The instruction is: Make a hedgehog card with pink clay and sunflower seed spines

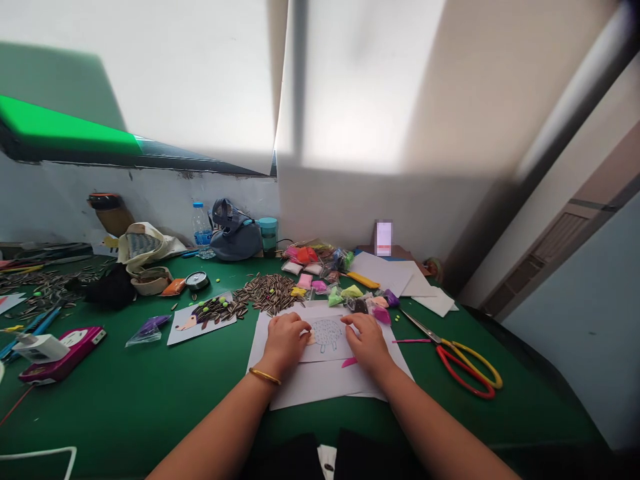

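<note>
A white card with a sheep drawing (327,334) lies on white paper sheets (295,393) in front of me. Its woolly body and legs are drawn in blue line, and a peach-coloured patch (311,338) forms the face. My left hand (286,341), a gold bangle at the wrist, is closed at the card's left side, its thumb near the peach patch. On the right side my right hand (369,341) has curled fingers and thumb at the card. Both palms hide parts of the card's edges. A pink sliver (349,363) lies beside my right hand.
Scissors (453,353) lie open at right, near a thin pink stick (411,341). Behind the sheets are a heap of sunflower seeds (270,293) and bags of coloured clay (320,285). A seed-covered hedgehog card (203,319), a purple bag (149,329) and a magenta box (65,357) lie left.
</note>
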Available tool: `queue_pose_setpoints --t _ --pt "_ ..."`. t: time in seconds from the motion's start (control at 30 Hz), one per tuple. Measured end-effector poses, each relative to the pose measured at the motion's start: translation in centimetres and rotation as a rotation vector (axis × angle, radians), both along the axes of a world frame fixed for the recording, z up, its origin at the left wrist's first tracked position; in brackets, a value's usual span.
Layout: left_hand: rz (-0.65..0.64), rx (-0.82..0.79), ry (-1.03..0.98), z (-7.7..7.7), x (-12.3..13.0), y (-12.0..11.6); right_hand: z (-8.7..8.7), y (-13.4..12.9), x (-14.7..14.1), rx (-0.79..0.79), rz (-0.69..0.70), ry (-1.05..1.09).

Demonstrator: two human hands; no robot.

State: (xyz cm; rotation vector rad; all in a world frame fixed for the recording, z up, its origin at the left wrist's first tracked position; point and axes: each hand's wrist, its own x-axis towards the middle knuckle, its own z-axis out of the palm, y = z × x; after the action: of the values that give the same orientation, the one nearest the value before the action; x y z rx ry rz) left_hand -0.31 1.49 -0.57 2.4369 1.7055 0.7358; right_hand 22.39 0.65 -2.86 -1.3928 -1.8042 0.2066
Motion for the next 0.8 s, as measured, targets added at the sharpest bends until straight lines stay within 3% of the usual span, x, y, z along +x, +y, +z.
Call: queue_pose_setpoints --t 0.5,0.7,0.8 --pt "-0.017 -0.035 0.008 0.1 0.0 -0.1 0.1 0.0 0.0 -0.007 0.002 -0.001" --pt "0.043 -0.040 -0.024 0.8 -1.5 -0.1 0.3 -0.3 -0.1 0.023 0.022 -0.056" --pt "0.011 -0.088 -0.034 1.1 -2.5 -0.5 0.5 -0.6 -0.6 0.041 0.060 -0.127"
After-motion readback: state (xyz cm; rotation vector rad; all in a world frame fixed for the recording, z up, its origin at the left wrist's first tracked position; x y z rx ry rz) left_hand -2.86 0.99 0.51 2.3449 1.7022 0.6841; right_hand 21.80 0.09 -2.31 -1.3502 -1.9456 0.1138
